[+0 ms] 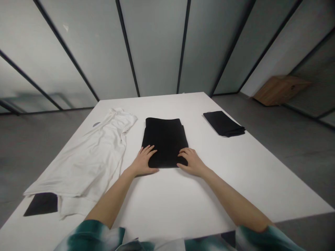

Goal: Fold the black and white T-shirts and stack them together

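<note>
My L hand (pixel 143 161) & R hand (pixel 193 161) are apart, fingers loosely spread at blk folded cloth's (pixel 166 137) near corners; best press evenly, keep edges sq.

I couldn't read any text, label, brand, number or sign on anything in view.
</note>
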A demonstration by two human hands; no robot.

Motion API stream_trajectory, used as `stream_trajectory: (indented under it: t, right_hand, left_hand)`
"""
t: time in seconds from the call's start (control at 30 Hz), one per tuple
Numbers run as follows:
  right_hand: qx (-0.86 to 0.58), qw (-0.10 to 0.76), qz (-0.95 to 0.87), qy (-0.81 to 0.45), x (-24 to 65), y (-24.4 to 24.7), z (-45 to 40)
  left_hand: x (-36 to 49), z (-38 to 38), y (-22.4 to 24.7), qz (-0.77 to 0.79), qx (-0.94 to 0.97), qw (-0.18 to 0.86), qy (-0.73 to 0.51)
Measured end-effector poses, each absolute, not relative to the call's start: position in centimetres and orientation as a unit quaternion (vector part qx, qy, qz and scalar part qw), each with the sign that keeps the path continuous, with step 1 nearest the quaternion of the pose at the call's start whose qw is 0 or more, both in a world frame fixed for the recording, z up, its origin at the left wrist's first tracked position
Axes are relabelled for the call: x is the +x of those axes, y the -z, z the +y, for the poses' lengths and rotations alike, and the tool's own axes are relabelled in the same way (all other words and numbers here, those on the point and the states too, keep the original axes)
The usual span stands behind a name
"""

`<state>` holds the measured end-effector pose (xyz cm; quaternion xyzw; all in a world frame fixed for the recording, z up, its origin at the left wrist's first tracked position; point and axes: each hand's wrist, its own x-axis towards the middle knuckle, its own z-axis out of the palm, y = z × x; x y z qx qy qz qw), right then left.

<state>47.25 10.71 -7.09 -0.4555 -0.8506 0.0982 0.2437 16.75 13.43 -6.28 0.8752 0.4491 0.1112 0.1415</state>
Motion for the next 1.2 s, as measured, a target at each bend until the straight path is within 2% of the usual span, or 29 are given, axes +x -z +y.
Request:
stream_trajectory:
  t: [0.23,0.4,0.57,0.73,0.87,1.07,1.2]
  right_hand:
    - [-0.499,0.202,-0.841,-0.047,46.2,7.3,10.3]
    - [-0.496,0.197,-0.845,-0.048,46.9,7.9,10.8]
    - [-0.479,0.198,-0.853,-0.054,49.3,7.4,11.4]
    - [-0.472,0.228,-0.849,-0.067,50.8,5.5,11.9]
    - [-0.463,0.286,-0.831,-0.119,51.3,2.5,11.5]
    - [-0.508,0.447,-0.707,-0.205,50.7,-0.8,14.4]
    - [-0.563,0.461,-0.640,-0.246,49.3,-0.1,20.8]
  left_hand:
    - [17.4,13.5,6.4,0.433,0.880,0.085,-0.176]
    - [17.8,13.5,6.3,0.493,0.852,0.077,-0.159]
    - [17.3,13.0,4.7,0.441,0.887,0.088,-0.108]
    - [15.0,13.1,2.8,0.460,0.878,0.115,-0.062]
    - [13.5,13.3,0.5,0.450,0.854,0.209,-0.156]
    - [13.8,16.9,-1.4,0.475,0.723,0.339,-0.369]
    - [16.0,22.5,0.4,0.507,0.598,0.398,-0.476]
